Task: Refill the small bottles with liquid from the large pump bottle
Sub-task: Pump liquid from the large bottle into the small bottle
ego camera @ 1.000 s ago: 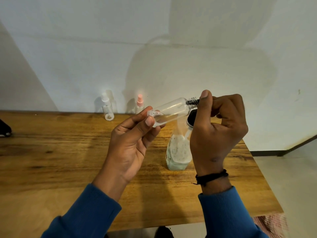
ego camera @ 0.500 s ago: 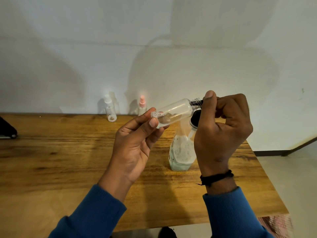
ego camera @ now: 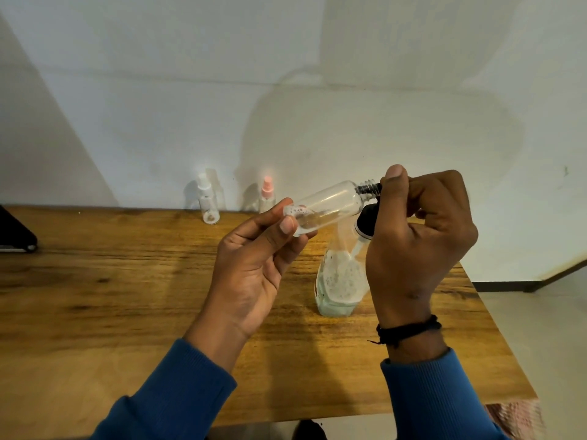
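Holding the small clear bottle (ego camera: pixel 327 208) nearly on its side above the wooden table (ego camera: pixel 127 296), I am pinching its base with my left hand (ego camera: pixel 254 265), fingers narrow around it. My right hand (ego camera: pixel 416 246) is curling tightly around the black pump head (ego camera: pixel 368 219) at the bottle's threaded neck. Under both hands the large pump bottle (ego camera: pixel 340 281) is standing on the table.

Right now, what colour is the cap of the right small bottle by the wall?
Pink cap; the head view shows it.
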Demonstrator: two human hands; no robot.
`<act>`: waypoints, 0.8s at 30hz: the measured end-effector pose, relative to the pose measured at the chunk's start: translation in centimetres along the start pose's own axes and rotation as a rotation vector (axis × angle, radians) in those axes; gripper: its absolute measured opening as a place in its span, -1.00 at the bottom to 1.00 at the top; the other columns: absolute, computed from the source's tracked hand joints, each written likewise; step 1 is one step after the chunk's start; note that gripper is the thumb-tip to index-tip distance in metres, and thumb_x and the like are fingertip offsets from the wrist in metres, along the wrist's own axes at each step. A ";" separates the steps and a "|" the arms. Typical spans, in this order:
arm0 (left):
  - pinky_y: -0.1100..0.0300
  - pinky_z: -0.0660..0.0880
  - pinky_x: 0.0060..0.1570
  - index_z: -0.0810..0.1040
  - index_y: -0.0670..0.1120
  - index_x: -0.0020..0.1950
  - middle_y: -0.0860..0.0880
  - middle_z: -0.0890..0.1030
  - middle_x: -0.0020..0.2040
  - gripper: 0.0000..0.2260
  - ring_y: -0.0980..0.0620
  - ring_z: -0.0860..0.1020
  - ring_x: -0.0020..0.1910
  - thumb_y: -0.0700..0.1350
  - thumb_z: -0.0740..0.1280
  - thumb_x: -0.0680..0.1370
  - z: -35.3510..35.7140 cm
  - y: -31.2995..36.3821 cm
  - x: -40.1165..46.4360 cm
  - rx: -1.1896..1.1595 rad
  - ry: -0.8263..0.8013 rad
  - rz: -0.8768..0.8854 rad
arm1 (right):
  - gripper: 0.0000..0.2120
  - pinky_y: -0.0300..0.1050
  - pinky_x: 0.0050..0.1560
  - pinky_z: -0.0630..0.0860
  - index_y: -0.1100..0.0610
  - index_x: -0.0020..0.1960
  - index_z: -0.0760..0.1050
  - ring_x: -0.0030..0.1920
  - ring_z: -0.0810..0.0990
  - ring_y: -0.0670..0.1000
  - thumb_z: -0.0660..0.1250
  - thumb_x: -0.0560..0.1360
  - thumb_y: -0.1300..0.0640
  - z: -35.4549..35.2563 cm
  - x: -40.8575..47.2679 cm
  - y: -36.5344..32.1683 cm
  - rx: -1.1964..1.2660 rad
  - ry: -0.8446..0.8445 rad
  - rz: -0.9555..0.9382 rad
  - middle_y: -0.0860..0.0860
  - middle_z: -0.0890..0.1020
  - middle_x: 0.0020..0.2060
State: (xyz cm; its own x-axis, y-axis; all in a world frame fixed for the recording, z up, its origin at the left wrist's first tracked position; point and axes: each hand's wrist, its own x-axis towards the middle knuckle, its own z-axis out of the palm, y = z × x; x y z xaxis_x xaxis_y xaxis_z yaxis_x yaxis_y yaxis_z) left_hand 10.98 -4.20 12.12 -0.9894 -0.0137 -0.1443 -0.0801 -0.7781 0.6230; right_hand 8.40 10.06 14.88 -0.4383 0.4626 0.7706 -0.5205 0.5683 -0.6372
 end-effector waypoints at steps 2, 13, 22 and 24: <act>0.28 0.61 -0.23 0.70 -0.20 -0.03 -0.16 0.67 0.19 -0.72 -0.24 0.60 0.12 -0.23 0.49 0.26 0.0 0.0 0.0 -0.003 0.000 0.003 | -0.68 -0.25 -0.32 0.28 0.14 -0.37 0.42 -0.35 0.39 -0.01 0.35 0.54 0.25 0.0 0.2 -0.1 -0.002 0.002 -0.001 0.02 0.43 -0.39; 0.28 0.62 -0.24 0.69 -0.21 -0.03 -0.16 0.68 0.15 -0.76 -0.17 0.67 -0.03 -0.26 0.44 0.32 0.2 0.0 -0.1 -0.010 0.000 0.008 | -0.69 -0.30 -0.30 0.28 0.16 -0.37 0.43 -0.35 0.39 -0.04 0.35 0.54 0.26 -0.1 0.1 -0.1 -0.003 -0.007 -0.005 -0.02 0.43 -0.38; 0.28 0.62 -0.24 0.71 -0.20 -0.06 -0.19 0.68 0.12 -0.71 -0.14 0.70 -0.10 -0.21 0.50 0.24 0.0 0.2 -0.1 -0.013 0.002 0.015 | -0.69 -0.27 -0.31 0.29 0.20 -0.38 0.44 -0.35 0.39 -0.04 0.35 0.54 0.30 0.2 -0.4 0.2 0.018 0.000 -0.002 0.00 0.43 -0.38; 0.28 0.62 -0.24 0.71 -0.21 -0.03 -0.19 0.67 0.17 -0.71 -0.15 0.69 -0.08 -0.21 0.49 0.26 0.1 0.1 -0.1 -0.014 0.004 0.015 | -0.69 -0.33 -0.29 0.26 0.16 -0.37 0.44 -0.35 0.38 -0.06 0.35 0.54 0.28 0.1 -0.1 0.0 0.003 0.004 -0.007 -0.01 0.42 -0.38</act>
State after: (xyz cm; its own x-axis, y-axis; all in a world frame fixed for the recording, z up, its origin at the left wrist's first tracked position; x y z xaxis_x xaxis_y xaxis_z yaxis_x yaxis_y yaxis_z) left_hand 11.02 -4.21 12.28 -0.9901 -0.0279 -0.1376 -0.0632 -0.7864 0.6145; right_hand 8.43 9.95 14.83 -0.4318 0.4610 0.7752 -0.5256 0.5698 -0.6316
